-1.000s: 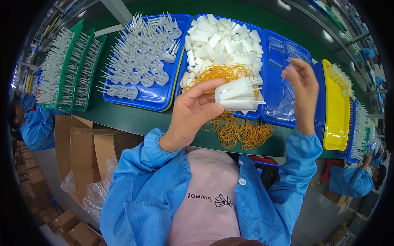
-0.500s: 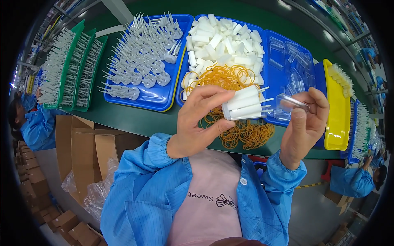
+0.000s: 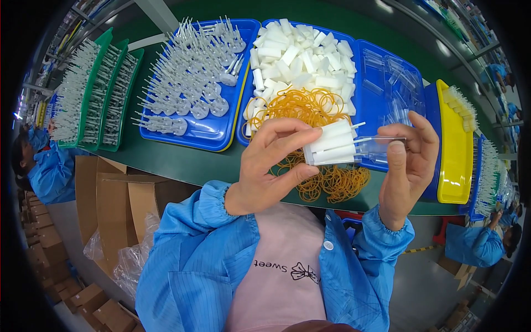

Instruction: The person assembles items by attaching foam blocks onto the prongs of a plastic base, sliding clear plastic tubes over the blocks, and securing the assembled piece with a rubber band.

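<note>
My left hand [image 3: 268, 163] pinches the clear base of an assembly of white foam pieces [image 3: 334, 141] between thumb and fingers. Thin white rods stick out of the foam toward the right. From the other side my right hand [image 3: 412, 169] grips a clear plastic tube [image 3: 376, 147], its near end around or beside some of the rods; I cannot tell which. Behind and below the hands lie orange rubber bands [image 3: 345, 180]. Beyond them, loose white foam pieces [image 3: 293, 52] fill a blue tray, and more clear tubes [image 3: 404, 83] lie in the blue tray to its right.
A blue tray [image 3: 213, 138] with rodded clear bases stands left, beside stacked green trays [image 3: 91, 94] of similar parts. On the right is a yellow tray [image 3: 454, 166]. An open cardboard box [image 3: 113, 210] sits below the table's left edge. Other people work at both sides.
The clear tube in my right hand has swung into line with the rods and come up to their ends. My left hand has shifted slightly right with the foam assembly.
</note>
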{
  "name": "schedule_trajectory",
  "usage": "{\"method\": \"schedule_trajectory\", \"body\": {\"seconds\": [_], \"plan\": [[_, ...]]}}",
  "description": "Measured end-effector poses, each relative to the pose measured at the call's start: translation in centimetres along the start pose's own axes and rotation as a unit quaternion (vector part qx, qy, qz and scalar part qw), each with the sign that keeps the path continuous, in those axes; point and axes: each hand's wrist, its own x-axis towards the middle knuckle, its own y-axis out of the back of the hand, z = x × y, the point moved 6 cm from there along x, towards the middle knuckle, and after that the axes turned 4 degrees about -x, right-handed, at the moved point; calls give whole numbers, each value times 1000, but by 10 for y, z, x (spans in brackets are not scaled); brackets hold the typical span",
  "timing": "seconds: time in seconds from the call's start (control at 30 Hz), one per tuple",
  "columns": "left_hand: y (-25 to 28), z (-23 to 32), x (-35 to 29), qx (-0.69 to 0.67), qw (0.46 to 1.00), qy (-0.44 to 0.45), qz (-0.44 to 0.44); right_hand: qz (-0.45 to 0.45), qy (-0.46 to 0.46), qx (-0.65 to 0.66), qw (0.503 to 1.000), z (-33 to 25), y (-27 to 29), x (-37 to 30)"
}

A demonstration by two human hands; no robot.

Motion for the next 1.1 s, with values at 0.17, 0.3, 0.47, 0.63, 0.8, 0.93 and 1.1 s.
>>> {"method": "schedule_trajectory", "body": {"seconds": [0.17, 0.3, 0.47, 0.63, 0.8, 0.93, 1.1], "plan": [[-3, 6, 1, 27, 1000, -3, -6, -11, -7, 23, 1000, -1, -6, -4], [-8, 7, -2, 44, 999, 9, -31, -14, -15, 54, 998, -2, -5, -5], [-9, 14, -2, 118, 991, -37, -45, -12, -13, 40, 999, -7, -2, -10], [-8, 23, -2, 163, 984, -58, -49, -9, 30, 20, 999, -15, -2, -12], [-9, 22, -2, 108, 992, -52, -31, -12, 24, 31, 999, -17, 0, -10], [-10, 20, 1, 73, 993, -27, -85, -46, -3, 42, 998, -15, 2, -4], [-13, 20, 2, 77, 990, -25, -118, -82, -27, 55, 995, -13, -3, -3]]}}
